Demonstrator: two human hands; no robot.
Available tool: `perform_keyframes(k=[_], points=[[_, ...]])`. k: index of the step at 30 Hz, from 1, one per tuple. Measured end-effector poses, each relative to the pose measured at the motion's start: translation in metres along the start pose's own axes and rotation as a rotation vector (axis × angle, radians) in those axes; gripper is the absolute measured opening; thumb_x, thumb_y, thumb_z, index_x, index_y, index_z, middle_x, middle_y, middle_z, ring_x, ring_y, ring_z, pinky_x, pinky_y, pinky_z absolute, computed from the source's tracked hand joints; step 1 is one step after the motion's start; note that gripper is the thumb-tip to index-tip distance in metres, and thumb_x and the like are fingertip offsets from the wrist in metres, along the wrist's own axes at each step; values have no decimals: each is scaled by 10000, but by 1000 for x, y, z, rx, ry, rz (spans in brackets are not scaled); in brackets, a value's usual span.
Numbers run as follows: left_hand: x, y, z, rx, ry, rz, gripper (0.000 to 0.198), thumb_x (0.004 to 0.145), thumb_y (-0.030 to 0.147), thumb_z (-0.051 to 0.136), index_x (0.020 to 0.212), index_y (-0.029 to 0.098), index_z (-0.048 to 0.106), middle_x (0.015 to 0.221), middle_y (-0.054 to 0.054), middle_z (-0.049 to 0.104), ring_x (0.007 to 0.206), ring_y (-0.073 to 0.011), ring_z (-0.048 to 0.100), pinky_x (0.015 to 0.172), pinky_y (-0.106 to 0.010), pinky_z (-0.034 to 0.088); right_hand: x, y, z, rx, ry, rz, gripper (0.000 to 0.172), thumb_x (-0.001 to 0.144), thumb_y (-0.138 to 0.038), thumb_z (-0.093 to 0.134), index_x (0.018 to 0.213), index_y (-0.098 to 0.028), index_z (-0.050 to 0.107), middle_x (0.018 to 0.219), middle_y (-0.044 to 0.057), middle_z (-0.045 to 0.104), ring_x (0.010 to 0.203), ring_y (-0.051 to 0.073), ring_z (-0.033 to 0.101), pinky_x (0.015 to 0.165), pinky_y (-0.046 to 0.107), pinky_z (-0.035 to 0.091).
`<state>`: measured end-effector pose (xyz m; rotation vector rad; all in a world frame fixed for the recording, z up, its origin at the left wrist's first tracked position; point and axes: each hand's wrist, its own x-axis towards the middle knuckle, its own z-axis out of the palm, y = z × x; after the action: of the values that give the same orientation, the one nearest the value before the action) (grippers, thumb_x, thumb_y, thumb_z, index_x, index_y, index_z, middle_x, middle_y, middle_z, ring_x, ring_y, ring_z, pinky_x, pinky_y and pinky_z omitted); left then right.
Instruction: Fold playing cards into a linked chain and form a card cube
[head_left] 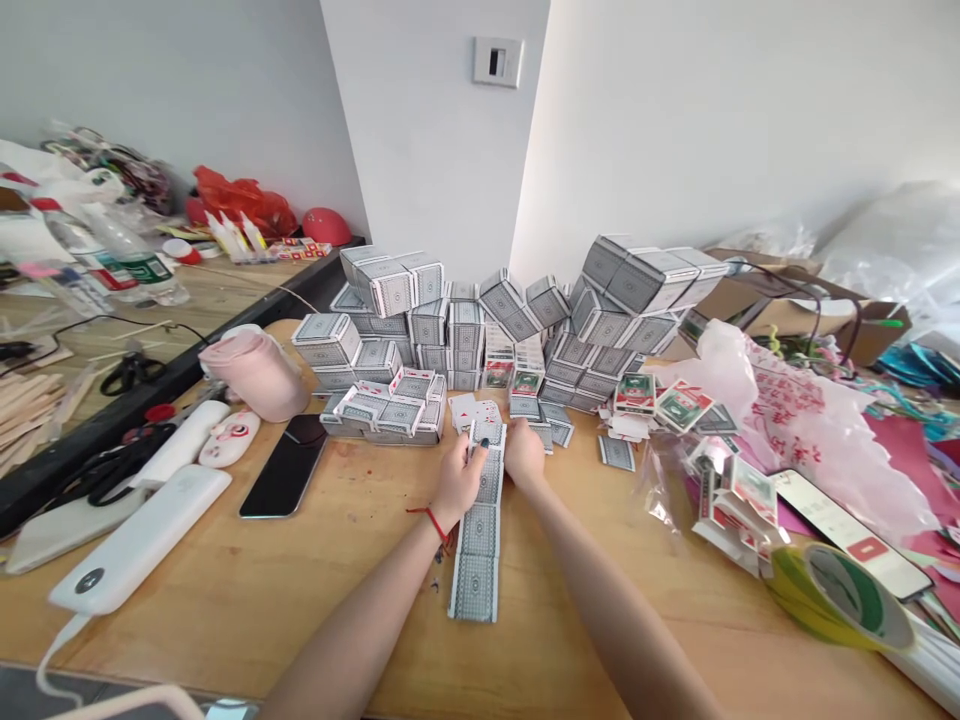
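Note:
A strip of joined playing cards (478,535), patterned backs up, lies lengthwise towards me on the wooden table. My left hand (457,480) is closed on its left edge, the dark-nailed thumb on top. At the strip's far right edge, my right hand (525,452) is closed with its fingers curled; the fingertips are partly hidden. Just beyond my hands lie loose face-up playing cards (466,410). A small pile of playing cards (555,425) sits beside my right hand. Blocks built of playing cards (412,318) are stacked behind.
Left of me are a black phone (285,468), a white power bank (141,540) and a pink roll (255,372). On the right lie card boxes (739,500), a lit phone (851,530), a tape roll (795,590) and a crumpled plastic bag (810,410).

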<state>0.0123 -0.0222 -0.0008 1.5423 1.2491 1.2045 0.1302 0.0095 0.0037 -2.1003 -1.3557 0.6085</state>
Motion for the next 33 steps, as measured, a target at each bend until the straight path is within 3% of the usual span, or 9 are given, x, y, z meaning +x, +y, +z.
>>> perform_keyframes(k=[4, 7, 10, 13, 16, 20, 23, 27, 33], points=[[0, 0, 0, 16, -15, 4, 189, 797, 319, 452, 673, 177, 443, 589, 41, 429, 546, -102, 397, 529, -211, 318, 5, 6, 3, 67, -31, -12, 111, 694, -245, 572, 664, -139, 588, 740, 165, 674, 743, 248, 636, 589, 260, 414], [0, -1, -1, 54, -26, 27, 192, 799, 307, 450, 660, 176, 429, 607, 35, 434, 575, -106, 411, 556, -216, 334, 6, 13, 3, 164, -74, -26, 121, 672, -235, 576, 580, -156, 566, 563, 93, 645, 574, 191, 622, 496, 222, 392], [0, -2, -2, 59, -20, 40, 153, 807, 292, 438, 720, 170, 464, 659, 21, 474, 621, -113, 443, 591, -223, 361, 5, 16, 3, 303, -145, -34, 195, 712, -296, 532, 557, -178, 537, 376, 3, 535, 342, 136, 512, 367, 205, 339], [1, -1, -4, 35, -6, 33, 142, 821, 286, 418, 822, 165, 492, 737, 2, 528, 670, -123, 482, 630, -237, 393, 1, 17, 2, 454, -181, -43, 285, 739, -406, 495, 546, -198, 490, 330, -38, 472, 257, 115, 427, 292, 204, 298], [2, 1, -5, 10, -19, 60, 151, 817, 257, 424, 919, 171, 495, 860, -33, 574, 787, -148, 528, 714, -269, 419, -4, 20, -1, 600, -136, -45, 347, 745, -490, 476, 544, -213, 420, 320, -64, 420, 253, 101, 399, 277, 200, 289], [2, 2, -5, -7, 21, 90, 146, 790, 222, 453, 929, 176, 458, 903, -56, 570, 835, -163, 543, 746, -288, 430, -13, 31, -10, 1067, -17, -37, 334, 698, -468, 571, 585, -211, 389, 329, -112, 337, 250, 62, 308, 271, 182, 233], [2, 3, -4, -23, 97, 50, 146, 777, 237, 467, 896, 184, 401, 833, -40, 557, 728, -148, 544, 675, -275, 441, -21, 42, -19, 1324, -50, -26, 251, 681, -383, 613, 640, -197, 450, 386, -101, 389, 318, 70, 387, 317, 183, 310], [0, 6, -6, 11, 211, 20, 171, 772, 252, 476, 881, 197, 356, 775, -22, 537, 640, -137, 531, 586, -250, 427, -25, 52, -31, 1465, -152, -11, 194, 664, -306, 639, 776, -184, 538, 545, -35, 562, 510, 124, 559, 474, 248, 471], [-4, 10, -10, 71, 342, 138, 212, 774, 209, 461, 946, 197, 337, 936, -88, 550, 827, -179, 568, 711, -286, 448, -15, 59, -41, 1489, -244, 65, 174, 660, -275, 647, 774, -166, 575, 648, 15, 628, 646, 163, 616, 710, 384, 528]])
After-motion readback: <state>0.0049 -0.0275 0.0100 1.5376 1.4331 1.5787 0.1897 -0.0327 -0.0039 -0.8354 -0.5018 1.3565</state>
